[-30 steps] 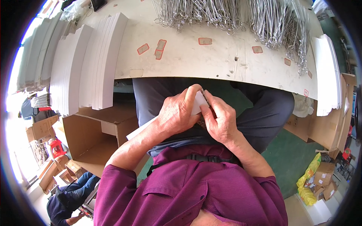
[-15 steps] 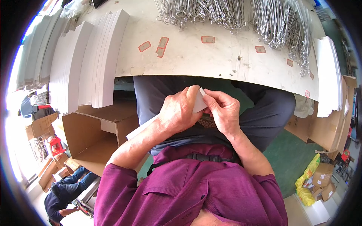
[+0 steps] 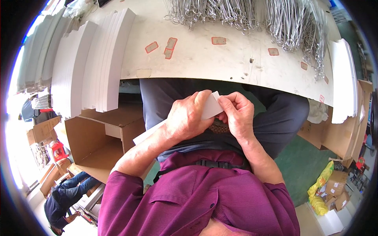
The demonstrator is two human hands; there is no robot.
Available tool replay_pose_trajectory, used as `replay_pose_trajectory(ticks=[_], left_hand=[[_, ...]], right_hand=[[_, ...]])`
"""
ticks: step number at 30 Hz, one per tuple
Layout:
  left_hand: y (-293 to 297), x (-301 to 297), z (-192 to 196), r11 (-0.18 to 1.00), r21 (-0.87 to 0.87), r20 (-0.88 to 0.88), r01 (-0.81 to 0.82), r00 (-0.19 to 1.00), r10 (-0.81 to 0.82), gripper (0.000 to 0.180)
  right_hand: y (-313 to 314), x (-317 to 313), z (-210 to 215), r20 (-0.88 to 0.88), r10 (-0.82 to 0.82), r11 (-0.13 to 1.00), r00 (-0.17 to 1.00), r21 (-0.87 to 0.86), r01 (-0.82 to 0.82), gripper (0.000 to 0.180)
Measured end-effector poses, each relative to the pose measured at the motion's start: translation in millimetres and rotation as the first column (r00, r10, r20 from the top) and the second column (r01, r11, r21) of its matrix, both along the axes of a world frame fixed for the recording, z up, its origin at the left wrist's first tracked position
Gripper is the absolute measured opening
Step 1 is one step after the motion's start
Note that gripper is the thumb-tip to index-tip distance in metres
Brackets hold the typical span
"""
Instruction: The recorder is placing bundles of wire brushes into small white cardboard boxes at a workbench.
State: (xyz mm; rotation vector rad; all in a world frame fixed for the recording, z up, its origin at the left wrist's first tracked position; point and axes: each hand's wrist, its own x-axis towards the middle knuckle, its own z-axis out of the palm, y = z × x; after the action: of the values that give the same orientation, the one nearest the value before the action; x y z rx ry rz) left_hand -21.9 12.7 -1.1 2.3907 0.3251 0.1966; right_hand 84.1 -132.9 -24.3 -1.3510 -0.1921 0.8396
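My left hand (image 3: 188, 116) is wrapped round a long, narrow white box (image 3: 211, 107) of thin card. Held at a slant over my lap, the box runs back under my left forearm, and its far part shows again beside that arm. At its upper right end, a small end flap (image 3: 215, 95) stands beside my right thumb. My right hand (image 3: 238, 114) is closed, thumb and curled fingers at that end of the box. Part of the right fingers is hidden behind the thumb and the box.
Stacks of flat white card boxes (image 3: 114, 59) lie at the table's left, more white card (image 3: 343, 78) at its right edge. Bundles of looped metal wire rods (image 3: 220, 15) cover the far side of the table (image 3: 189, 65). An open cardboard carton (image 3: 94, 141) stands lower left; another person (image 3: 59, 200) works behind.
My right thumb and fingers have shifted slightly right along the box's end, and more of its white end shows. My left hand keeps its hold. The other person has bent lower.
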Motion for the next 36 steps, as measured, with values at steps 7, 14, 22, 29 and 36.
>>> replay_pose_trajectory(ticks=[7,14,22,29,36], left_hand=[[-1,-1,0,1.0,0.005,-0.016,0.0,1.0,0.0,0.053],[-1,-2,0,1.0,-0.006,-0.068,-0.013,0.998,0.012,0.061],[6,1,2,0.997,-0.055,-0.073,-0.055,0.996,0.051,0.057],[6,0,1,0.995,-0.082,-0.056,-0.056,0.997,0.052,0.056],[7,0,-8,0.996,-0.083,-0.016,-0.023,1.0,0.022,0.056]], right_hand=[[0,-2,-1,0.015,-0.018,1.0,1.0,0.004,0.018,0.016],[4,-13,-3,0.228,-0.052,0.998,0.972,-0.025,0.06,0.016],[6,-16,-5,0.24,-0.043,0.996,0.97,0.092,0.021,0.025],[5,-13,-1,0.719,0.122,0.992,0.684,-0.093,-0.079,0.044],[4,-29,-4,0.652,0.115,0.993,0.749,-0.089,-0.075,0.05]])
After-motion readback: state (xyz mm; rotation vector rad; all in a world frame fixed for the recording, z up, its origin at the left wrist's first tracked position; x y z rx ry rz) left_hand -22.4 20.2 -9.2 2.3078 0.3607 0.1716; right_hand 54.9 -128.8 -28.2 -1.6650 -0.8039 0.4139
